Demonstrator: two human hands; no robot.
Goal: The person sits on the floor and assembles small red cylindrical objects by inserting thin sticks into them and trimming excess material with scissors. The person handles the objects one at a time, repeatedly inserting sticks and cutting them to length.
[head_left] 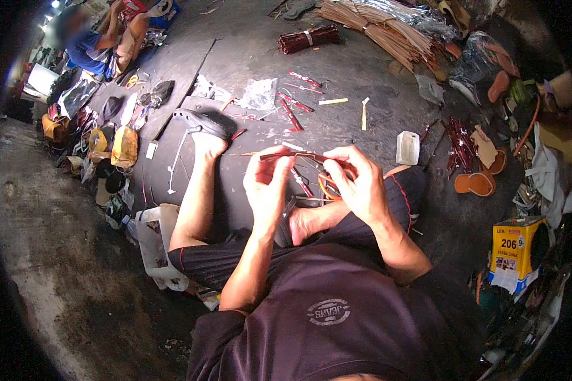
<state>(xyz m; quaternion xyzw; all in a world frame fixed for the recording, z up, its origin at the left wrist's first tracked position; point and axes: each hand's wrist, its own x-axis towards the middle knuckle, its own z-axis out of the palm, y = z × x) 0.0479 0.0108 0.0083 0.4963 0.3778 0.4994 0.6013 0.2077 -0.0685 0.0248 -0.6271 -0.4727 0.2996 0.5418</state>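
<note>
Seated on the dark floor [241, 63], I hold a slim dark-red strip [308, 155] up between both hands, to the left of a white tub [408, 148] and about level with it in view. The fingers of my left hand [268, 184] pinch it on the side farther from the tub; the fingers of my right hand [361, 190], the hand nearer the tub, close narrowly on the opposite part. No gap separates strip from skin: it lies right at the fingertips of both hands. Its long axis runs side to side, nearly straight between the two grips, and a thin end points left, directly away from the tub. The other end heads toward the tub; where it stops under my right fingers, I cannot tell. Farther out and left of the tub, red strips [290, 117] lie scattered; to the tub's right sits a dark-red bundle [461, 141].
</note>
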